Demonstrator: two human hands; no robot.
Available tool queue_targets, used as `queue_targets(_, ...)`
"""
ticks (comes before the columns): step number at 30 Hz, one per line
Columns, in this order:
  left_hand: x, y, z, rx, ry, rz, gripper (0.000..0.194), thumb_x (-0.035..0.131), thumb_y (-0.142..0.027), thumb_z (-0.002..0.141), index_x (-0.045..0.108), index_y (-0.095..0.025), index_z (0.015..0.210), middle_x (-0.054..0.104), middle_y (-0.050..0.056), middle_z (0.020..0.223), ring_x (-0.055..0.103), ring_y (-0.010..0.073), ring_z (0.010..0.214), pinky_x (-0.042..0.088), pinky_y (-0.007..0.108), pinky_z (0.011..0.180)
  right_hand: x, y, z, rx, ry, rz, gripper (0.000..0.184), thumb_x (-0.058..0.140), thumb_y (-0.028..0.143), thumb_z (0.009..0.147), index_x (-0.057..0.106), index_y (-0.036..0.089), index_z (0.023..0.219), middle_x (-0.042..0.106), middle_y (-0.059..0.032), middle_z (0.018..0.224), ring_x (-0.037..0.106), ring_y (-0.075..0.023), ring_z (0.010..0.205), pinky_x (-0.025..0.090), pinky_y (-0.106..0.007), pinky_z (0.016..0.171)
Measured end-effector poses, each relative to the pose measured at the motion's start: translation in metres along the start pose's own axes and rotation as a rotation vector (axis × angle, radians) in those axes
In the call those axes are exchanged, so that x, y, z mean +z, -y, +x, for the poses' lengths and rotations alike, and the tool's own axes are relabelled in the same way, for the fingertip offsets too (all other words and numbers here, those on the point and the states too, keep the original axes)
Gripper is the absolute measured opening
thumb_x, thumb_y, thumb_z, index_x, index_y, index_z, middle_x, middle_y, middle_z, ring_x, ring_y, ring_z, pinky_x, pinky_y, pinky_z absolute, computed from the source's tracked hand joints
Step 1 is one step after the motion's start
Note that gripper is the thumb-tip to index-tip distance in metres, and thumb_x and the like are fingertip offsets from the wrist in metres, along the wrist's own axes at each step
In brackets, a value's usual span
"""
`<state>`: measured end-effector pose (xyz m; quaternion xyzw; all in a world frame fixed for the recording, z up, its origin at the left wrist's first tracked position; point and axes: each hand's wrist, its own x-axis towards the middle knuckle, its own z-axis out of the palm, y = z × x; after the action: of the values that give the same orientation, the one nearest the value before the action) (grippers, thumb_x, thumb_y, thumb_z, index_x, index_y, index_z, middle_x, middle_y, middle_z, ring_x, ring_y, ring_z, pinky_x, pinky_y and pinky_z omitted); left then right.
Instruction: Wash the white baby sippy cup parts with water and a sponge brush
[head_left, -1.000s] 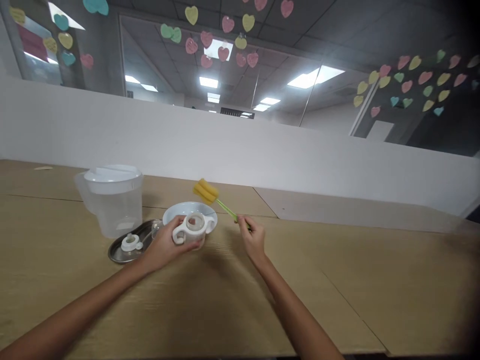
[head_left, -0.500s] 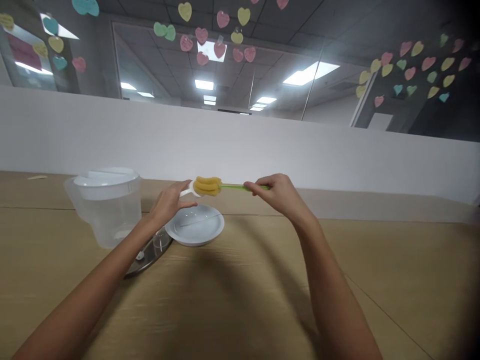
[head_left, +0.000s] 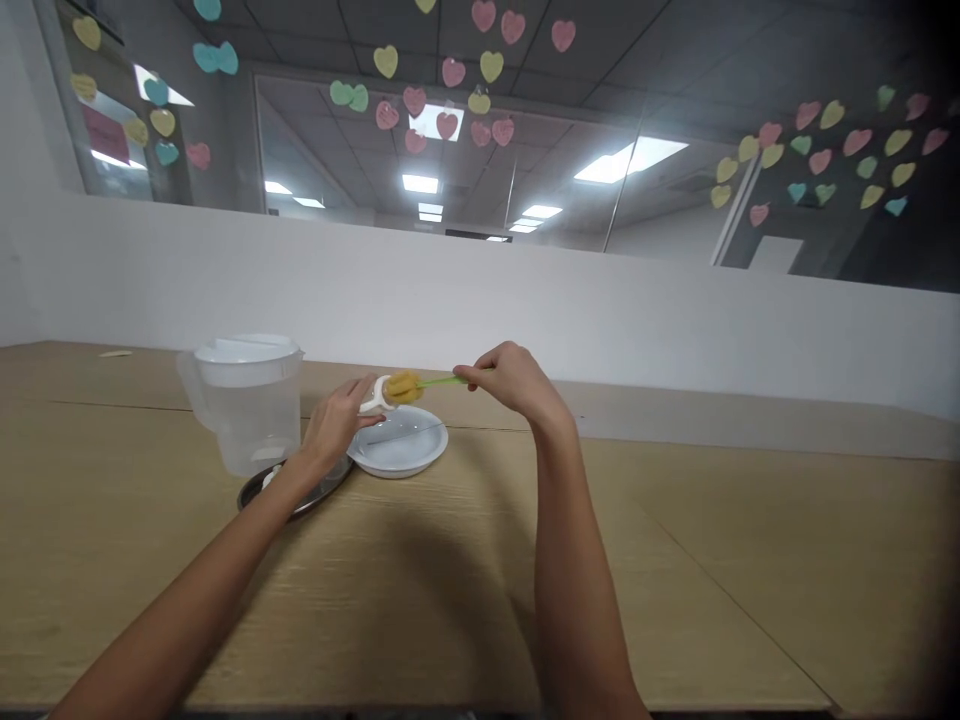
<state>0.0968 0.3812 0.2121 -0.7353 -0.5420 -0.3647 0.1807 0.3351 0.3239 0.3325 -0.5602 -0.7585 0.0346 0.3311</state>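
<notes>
My left hand is closed around a small bottle whose white collar faces right; the hand hides most of its body. My right hand pinches the thin green handle of a bottle brush. The brush's yellow sponge head sits at the bottle's mouth, its left end apparently inside and the rest outside. Below them stands a white bowl, with a thin straight line or stick across it. A dark round tray lies partly behind my left forearm, with a small white item on it.
A clear plastic pitcher with a white lid stands at the left, close to the tray. A small pale strip lies at the back left of the wooden table. Behind rises a white wall below glass with heart-shaped notes.
My right hand has moved left, pushing the brush toward my left hand. Less of the yellow sponge shows outside the bottle's mouth. The camera view has shifted slightly.
</notes>
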Motion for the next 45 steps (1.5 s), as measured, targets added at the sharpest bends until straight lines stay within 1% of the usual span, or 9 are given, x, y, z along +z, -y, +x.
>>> queue_targets(7, 0.011, -0.002, -0.018, 0.114, 0.053, 0.016, 0.054, 0.062, -0.025, 0.078, 0.043, -0.026, 0.128, 0.054, 0.008, 0.121, 0.053, 0.0229, 0.109, 0.046, 0.032, 0.088, 0.015, 0.011, 0.003, -0.028, 0.084, -0.101, 0.031, 0.056, 0.035, 0.075, 0.061, 0.014, 0.054, 0.040, 0.0021, 0.045, 0.028, -0.0051, 0.043, 0.022, -0.022, 0.047)
queue_targets(14, 0.013, 0.003, -0.024, 0.019, 0.092, -0.010, 0.054, 0.061, -0.031, 0.079, 0.042, -0.024, 0.129, 0.055, 0.009, 0.119, 0.054, 0.0241, 0.107, 0.047, 0.032, 0.087, 0.033, 0.023, 0.005, -0.017, 0.061, -0.195, 0.030, 0.054, 0.033, 0.077, 0.057, 0.014, 0.055, 0.041, 0.0017, 0.047, 0.031, -0.0066, 0.046, 0.023, -0.022, 0.050)
queue_targets(23, 0.010, 0.003, -0.022, -0.088, 0.021, -0.144, 0.057, 0.063, -0.035, 0.078, 0.041, -0.024, 0.129, 0.056, 0.007, 0.118, 0.056, 0.0228, 0.104, 0.048, 0.032, 0.084, 0.040, 0.024, 0.006, -0.017, 0.033, -0.131, 0.035, 0.051, 0.036, 0.080, 0.056, 0.014, 0.054, 0.036, 0.0017, 0.045, 0.031, -0.0077, 0.047, 0.023, -0.023, 0.051)
queue_targets(28, 0.007, 0.000, -0.022, -0.075, -0.018, -0.161, 0.056, 0.063, -0.035, 0.078, 0.042, -0.023, 0.129, 0.056, 0.007, 0.117, 0.055, 0.0222, 0.104, 0.046, 0.031, 0.085, 0.048, 0.027, 0.006, -0.038, 0.040, -0.137, 0.033, 0.050, 0.037, 0.080, 0.059, 0.014, 0.058, 0.043, 0.0001, 0.048, 0.034, -0.0086, 0.049, 0.024, -0.023, 0.052)
queue_targets(32, 0.006, -0.007, -0.022, 0.014, -0.063, -0.130, 0.053, 0.063, -0.029, 0.078, 0.044, -0.023, 0.127, 0.056, 0.006, 0.118, 0.055, 0.0199, 0.105, 0.045, 0.027, 0.087, 0.055, 0.029, 0.007, -0.075, 0.043, -0.165, 0.031, 0.052, 0.037, 0.080, 0.060, 0.014, 0.060, 0.046, -0.0005, 0.050, 0.036, -0.0086, 0.050, 0.023, -0.022, 0.052)
queue_targets(35, 0.006, -0.007, -0.020, 0.032, -0.125, -0.081, 0.052, 0.063, -0.027, 0.079, 0.043, -0.025, 0.127, 0.055, 0.005, 0.120, 0.054, 0.0187, 0.105, 0.045, 0.026, 0.086, 0.048, 0.031, 0.002, -0.076, 0.025, -0.171, 0.033, 0.050, 0.038, 0.081, 0.060, 0.014, 0.061, 0.046, -0.0005, 0.051, 0.035, -0.0084, 0.050, 0.022, -0.023, 0.052)
queue_targets(39, 0.007, 0.001, -0.011, 0.031, -0.195, 0.021, 0.052, 0.061, -0.029, 0.079, 0.042, -0.026, 0.128, 0.053, 0.006, 0.122, 0.052, 0.0201, 0.107, 0.044, 0.028, 0.088, 0.026, 0.031, -0.007, -0.061, 0.065, -0.147, 0.034, 0.049, 0.038, 0.082, 0.060, 0.015, 0.059, 0.043, 0.0006, 0.049, 0.031, -0.0079, 0.048, 0.022, -0.023, 0.051)
queue_targets(42, 0.009, 0.008, -0.001, 0.012, -0.156, 0.106, 0.054, 0.062, -0.030, 0.079, 0.041, -0.026, 0.128, 0.053, 0.007, 0.120, 0.054, 0.0207, 0.104, 0.045, 0.028, 0.082, 0.012, 0.027, -0.011, -0.027, 0.032, -0.151, 0.033, 0.049, 0.036, 0.082, 0.060, 0.015, 0.060, 0.041, 0.0012, 0.048, 0.030, -0.0077, 0.048, 0.023, -0.023, 0.052)
queue_targets(45, 0.011, 0.015, 0.007, 0.011, -0.043, 0.261, 0.050, 0.060, -0.027, 0.080, 0.042, -0.023, 0.127, 0.054, 0.011, 0.116, 0.054, 0.0232, 0.100, 0.045, 0.030, 0.078, 0.000, 0.020, -0.012, 0.033, -0.018, -0.175, 0.031, 0.050, 0.036, 0.081, 0.062, 0.015, 0.061, 0.043, 0.0006, 0.049, 0.032, -0.0081, 0.049, 0.024, -0.023, 0.053)
